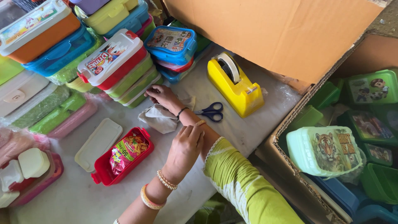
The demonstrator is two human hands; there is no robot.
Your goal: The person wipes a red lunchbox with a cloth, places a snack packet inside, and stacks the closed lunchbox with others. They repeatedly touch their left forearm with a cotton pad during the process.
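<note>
Here the right hand (162, 95) reaches far across the worktop (215, 137), fingers curled down and pinching the top of a crumpled cloth (159, 117) that lies just before the stacked boxes (124, 70). The left hand (185, 146) crosses to rest on the right forearm, fingers loosely together, holding nothing, as if to steady the reach or push back the green sleeve (238, 178). An open red box (122, 157) with a snack packet (126, 150) inside sits just left of the hands, its white lid (98, 143) beside it, all within easy reach. Scissors (212, 112) and a yellow tape dispenser (234, 85) stand close behind the wrist; a carton (290, 29) waits on the right.
</note>
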